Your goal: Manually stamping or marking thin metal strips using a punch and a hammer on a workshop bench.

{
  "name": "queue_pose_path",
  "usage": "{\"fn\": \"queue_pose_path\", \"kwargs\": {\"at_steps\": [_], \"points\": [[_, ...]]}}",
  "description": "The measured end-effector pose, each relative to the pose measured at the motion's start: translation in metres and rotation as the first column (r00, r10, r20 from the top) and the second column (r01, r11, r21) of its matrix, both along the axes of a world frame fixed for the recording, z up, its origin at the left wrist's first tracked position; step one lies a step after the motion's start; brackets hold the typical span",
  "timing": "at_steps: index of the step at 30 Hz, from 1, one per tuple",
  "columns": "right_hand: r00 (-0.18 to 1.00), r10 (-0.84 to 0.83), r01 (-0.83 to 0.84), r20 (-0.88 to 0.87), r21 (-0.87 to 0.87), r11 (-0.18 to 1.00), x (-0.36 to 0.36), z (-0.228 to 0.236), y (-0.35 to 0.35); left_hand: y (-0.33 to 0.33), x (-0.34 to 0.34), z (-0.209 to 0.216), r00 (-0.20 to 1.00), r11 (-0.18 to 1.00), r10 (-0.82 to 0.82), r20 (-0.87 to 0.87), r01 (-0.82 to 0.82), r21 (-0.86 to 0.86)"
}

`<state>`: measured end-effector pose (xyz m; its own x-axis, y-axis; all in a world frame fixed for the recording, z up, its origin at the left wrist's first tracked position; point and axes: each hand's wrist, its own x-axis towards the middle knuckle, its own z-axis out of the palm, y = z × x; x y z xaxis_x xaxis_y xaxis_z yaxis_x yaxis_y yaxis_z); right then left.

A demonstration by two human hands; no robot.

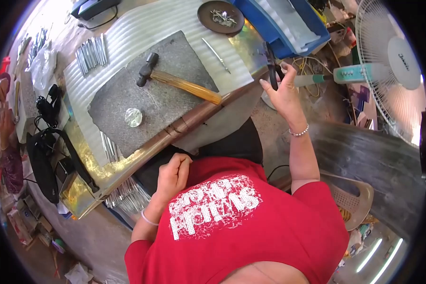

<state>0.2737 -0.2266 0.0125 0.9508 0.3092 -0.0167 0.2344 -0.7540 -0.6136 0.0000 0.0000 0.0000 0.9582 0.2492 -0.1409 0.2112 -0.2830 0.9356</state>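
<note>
At the table's right edge, my right hand (288,94) is raised, with its thumb and fingers closed round a black two-handled tool (271,68) that looks like scissors or pliers; its tip is hard to make out. My left hand (174,174) is curled closed near my lap at the table's front edge, and whatever its fingers hold is hidden. On a rough grey stone slab (170,57) lies a hammer with a dark head and a wooden handle (184,85). A small round silvery piece (133,117) rests near the slab's front left corner.
Beside the slab lies a thin silver rod (216,56). A brown dish (206,18) holds small metal bits. Silvery strips (91,54) lie bundled at the left. A blue bin (288,23) and a standing fan (388,66) are at the right; a black bag (45,163) sits at the left.
</note>
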Motion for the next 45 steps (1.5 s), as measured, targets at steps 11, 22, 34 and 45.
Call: {"fn": "queue_pose_path", "kwargs": {"at_steps": [11, 22, 34, 45], "points": [[0.996, 0.087, -0.093, 0.034, 0.318, 0.943, 0.047, -0.035, -0.014, -0.061, 0.109, -0.015, 0.972, 0.927, -0.234, -0.008, 0.220, -0.303], [0.958, 0.128, -0.012, -0.255, 0.412, 0.911, 0.046, -0.018, -0.013, -0.115, 0.209, -0.024, 0.963, 0.650, -0.260, 0.068, 0.227, -0.726], [0.704, 0.383, 0.213, -0.597, 0.693, 0.689, 0.046, -0.005, -0.025, -0.107, 0.205, 0.012, 0.923, 0.688, -0.347, 0.167, 0.371, -0.623], [0.691, 0.442, 0.206, -0.572, 0.742, 0.638, 0.029, 0.018, -0.020, -0.103, 0.193, 0.003, 0.937, 0.665, -0.317, 0.145, 0.329, -0.670]]}}
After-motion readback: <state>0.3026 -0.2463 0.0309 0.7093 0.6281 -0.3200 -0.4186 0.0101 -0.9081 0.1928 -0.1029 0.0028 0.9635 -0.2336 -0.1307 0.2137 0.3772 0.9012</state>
